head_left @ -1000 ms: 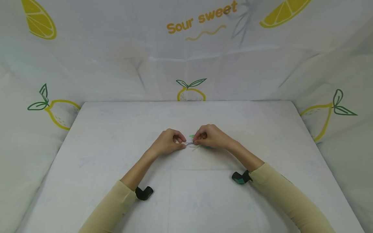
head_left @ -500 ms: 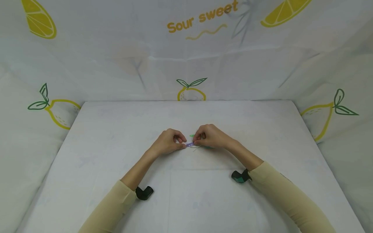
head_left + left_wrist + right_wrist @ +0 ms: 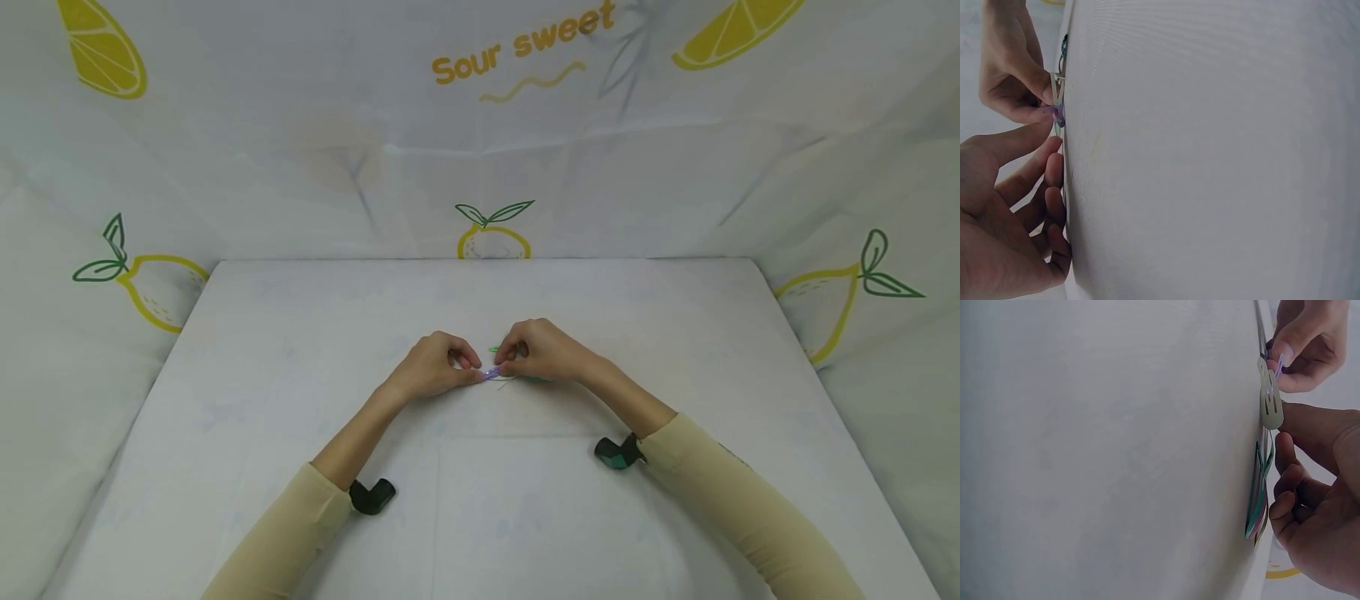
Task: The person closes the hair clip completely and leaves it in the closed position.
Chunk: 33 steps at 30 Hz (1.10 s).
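Observation:
A small purple snap hair clip [image 3: 491,374] bridges the fingertips of both hands near the middle of the table. My left hand [image 3: 442,365] pinches its left end between thumb and finger, as the right wrist view also shows. At its other end, my right hand [image 3: 546,350] grips it with thumb and forefinger. A pale snap hair clip [image 3: 1271,397] lies right beside my right fingertips and partly hides them in the right wrist view. Several teal and other coloured clips [image 3: 1257,497] rest on the table below that hand. One bright green clip [image 3: 493,349] shows just beyond the fingers.
The table [image 3: 480,517] is covered by a white cloth, with its far edge beyond the hands. White lemon-print curtains [image 3: 300,183] enclose the back and sides. A black wrist camera [image 3: 372,497] sits at the left cuff, another camera [image 3: 617,453] at the right.
The purple clip, at first seen as thin lines, has turned to show its broader face and now slants between the hands. My left thumb has shifted slightly right, narrowing the gap.

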Available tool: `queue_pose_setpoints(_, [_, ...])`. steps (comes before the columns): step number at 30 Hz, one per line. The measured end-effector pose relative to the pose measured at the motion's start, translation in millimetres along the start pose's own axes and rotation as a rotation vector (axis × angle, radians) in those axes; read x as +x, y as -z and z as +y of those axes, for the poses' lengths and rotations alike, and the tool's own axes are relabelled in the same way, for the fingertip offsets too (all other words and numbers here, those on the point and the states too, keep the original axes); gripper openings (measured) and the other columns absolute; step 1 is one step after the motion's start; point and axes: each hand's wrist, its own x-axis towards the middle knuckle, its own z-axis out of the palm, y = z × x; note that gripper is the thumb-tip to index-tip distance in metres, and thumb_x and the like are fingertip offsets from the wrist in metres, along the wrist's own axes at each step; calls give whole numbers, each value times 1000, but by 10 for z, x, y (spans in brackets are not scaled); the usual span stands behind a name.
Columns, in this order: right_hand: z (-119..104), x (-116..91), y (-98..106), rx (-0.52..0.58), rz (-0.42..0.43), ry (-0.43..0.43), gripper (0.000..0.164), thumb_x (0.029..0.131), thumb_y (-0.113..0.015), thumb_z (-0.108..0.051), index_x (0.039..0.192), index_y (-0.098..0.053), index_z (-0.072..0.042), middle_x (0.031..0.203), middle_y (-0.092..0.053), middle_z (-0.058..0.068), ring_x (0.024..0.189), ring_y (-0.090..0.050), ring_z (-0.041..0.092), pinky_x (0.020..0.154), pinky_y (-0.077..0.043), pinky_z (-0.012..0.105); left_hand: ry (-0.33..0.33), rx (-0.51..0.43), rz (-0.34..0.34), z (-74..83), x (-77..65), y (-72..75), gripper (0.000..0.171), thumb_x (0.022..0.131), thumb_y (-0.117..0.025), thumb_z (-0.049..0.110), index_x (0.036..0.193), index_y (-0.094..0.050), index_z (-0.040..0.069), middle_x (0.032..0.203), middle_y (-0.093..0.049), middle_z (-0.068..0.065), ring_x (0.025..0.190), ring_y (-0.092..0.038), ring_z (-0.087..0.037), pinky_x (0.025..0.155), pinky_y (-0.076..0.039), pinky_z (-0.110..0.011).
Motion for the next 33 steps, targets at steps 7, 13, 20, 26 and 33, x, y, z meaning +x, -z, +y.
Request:
queue_pose_setpoints(7, [3,6,1,15,-10,11,3,93,-84,-10,96,-84,-8,91,-78,4,74,-57,8,69,-46,21,-4,3,-27,1,4,20,18,88,-89,20,102,-83,11,91,-76,0,77,-56,-11,73,-44,-25])
queue_pose_setpoints(13, [4,5,3,14,9,9,3,95,-83,-11,94,-83,-8,88,-77,3,73,-55,8,67,-44,20,9,15,-45,12,0,29,20,86,-91,21,103,-83,12,93,-75,0,80,-55,-11,74,-44,-25])
queue_pose_setpoints(20, [-17,0,11,9,38,-5,7,95,-83,-15,91,-82,-9,85,-74,0,75,-57,8,70,-45,21,9,-5,-33,27,-6,29,17,90,-87,25,101,-83,12,91,-75,1,79,-57,-11,74,-45,-26])
queue_pose_setpoints(26, [-12,7,4,51,52,-14,3,95,-81,-12,92,-80,-10,86,-73,-1,77,-57,10,71,-46,22,-35,-41,3,-2,-2,21,10,93,-83,18,97,-82,10,87,-73,-2,75,-56,-11,73,-46,-26])
queue_pose_setpoints(33, [-25,8,8,128,100,-39,1,96,-78,-10,97,-78,-10,86,-73,1,79,-62,13,73,-51,23,-88,-72,81,-11,27,8,5,96,-76,12,96,-80,8,87,-73,-5,73,-57,-12,71,-47,-25])
